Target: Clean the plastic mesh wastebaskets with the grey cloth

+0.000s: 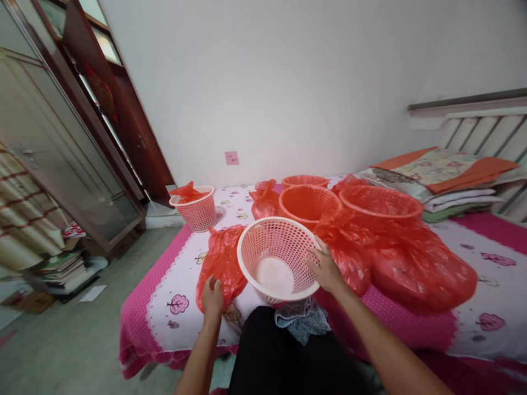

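A white-pink perforated plastic basket [275,274] is tilted toward me above my lap, at the bed's edge. My right hand [324,267] grips its right rim, with the fingers inside the wall. My left hand [213,295] is just left of the basket, over a crumpled red plastic bag [226,255] that lies on the bed. Its fingers are loosely bent and apart, with no clear hold on the bag. A grey-blue cloth [307,321] lies on my lap beneath the basket.
Red-bagged baskets [309,204] stand behind and to the right, their loose plastic [424,269] spread over the bed [177,285]. Another pink basket [201,213] with red plastic inside stands back left. Folded bedding [448,170] is stacked at right. Books [61,269] lie near the floor at left.
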Action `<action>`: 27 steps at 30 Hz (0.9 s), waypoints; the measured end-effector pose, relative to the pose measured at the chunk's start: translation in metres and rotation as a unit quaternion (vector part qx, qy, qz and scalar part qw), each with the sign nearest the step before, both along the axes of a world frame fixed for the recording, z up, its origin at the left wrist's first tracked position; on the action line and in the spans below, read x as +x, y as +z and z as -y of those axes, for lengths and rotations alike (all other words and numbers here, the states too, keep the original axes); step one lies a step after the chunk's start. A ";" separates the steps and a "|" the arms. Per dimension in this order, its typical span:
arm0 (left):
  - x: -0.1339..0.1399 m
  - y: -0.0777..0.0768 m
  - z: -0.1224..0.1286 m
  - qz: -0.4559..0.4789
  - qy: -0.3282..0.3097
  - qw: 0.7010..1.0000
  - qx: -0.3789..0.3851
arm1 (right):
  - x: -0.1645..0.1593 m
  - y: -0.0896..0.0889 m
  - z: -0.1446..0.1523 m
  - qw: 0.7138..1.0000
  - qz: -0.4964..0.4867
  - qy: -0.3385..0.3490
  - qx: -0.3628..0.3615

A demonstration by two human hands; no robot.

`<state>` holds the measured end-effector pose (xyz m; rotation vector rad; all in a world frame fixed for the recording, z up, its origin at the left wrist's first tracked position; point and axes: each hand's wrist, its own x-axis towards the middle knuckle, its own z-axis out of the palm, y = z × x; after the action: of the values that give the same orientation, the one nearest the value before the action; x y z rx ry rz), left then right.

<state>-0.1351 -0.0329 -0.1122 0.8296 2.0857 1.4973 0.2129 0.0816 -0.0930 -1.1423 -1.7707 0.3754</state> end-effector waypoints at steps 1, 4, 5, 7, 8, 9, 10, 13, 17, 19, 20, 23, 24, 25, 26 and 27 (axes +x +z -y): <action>-0.009 -0.009 0.005 -0.033 0.011 0.999 -0.041 | 0.000 0.001 0.000 1.000 0.003 0.001 0.000; -0.029 -0.031 0.009 -0.114 0.018 0.983 -0.145 | -0.003 0.003 0.002 1.000 0.004 0.002 0.002; -0.034 -0.036 0.007 -0.135 0.019 0.975 -0.176 | -0.003 0.004 0.003 1.000 0.004 0.002 0.002; -0.042 -0.043 -0.003 -0.165 0.019 0.959 -0.229 | -0.004 0.005 0.005 1.000 0.005 -0.001 -0.002; -0.044 -0.046 -0.009 -0.177 0.011 0.952 -0.250 | -0.004 0.006 0.006 1.000 0.006 -0.003 -0.005; -0.045 -0.049 -0.016 -0.187 0.000 0.946 -0.266 | -0.004 0.006 0.006 1.000 0.006 -0.004 -0.008; -0.044 -0.053 -0.022 -0.199 -0.016 0.940 -0.278 | -0.004 0.006 0.007 1.000 0.007 -0.004 -0.010; -0.032 -0.064 -0.036 -0.241 -0.064 0.921 -0.300 | -0.004 0.006 0.006 1.000 0.005 -0.003 -0.005; -0.014 -0.078 -0.039 -0.306 -0.081 0.896 -0.311 | -0.004 0.006 0.005 1.000 0.004 -0.006 -0.004; -0.014 -0.080 -0.040 -0.329 -0.084 0.888 -0.310 | -0.003 0.007 0.006 1.000 0.005 -0.005 -0.008; -0.017 -0.079 -0.040 -0.338 -0.085 0.885 -0.310 | -0.003 0.007 0.006 1.000 0.005 -0.005 -0.011; -0.034 -0.070 -0.043 -0.351 -0.072 0.880 -0.311 | -0.002 0.009 0.008 1.000 0.005 -0.006 -0.025; -0.041 -0.065 -0.043 -0.356 -0.060 0.879 -0.312 | -0.001 0.009 0.008 1.000 0.004 -0.006 -0.028; -0.048 -0.059 -0.043 -0.362 -0.043 0.877 -0.312 | -0.001 0.010 0.008 1.000 0.003 -0.006 -0.029; -0.056 -0.053 -0.042 -0.371 -0.025 0.875 -0.311 | -0.001 0.010 0.008 1.000 0.003 -0.007 -0.030; -0.063 -0.048 -0.040 -0.381 -0.007 0.871 -0.309 | -0.002 0.011 0.007 0.999 0.002 -0.007 -0.031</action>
<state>-0.1979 0.0075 -0.1600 1.2715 2.8463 0.3850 0.2111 0.0744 -0.0824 -1.1996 -1.7642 0.4211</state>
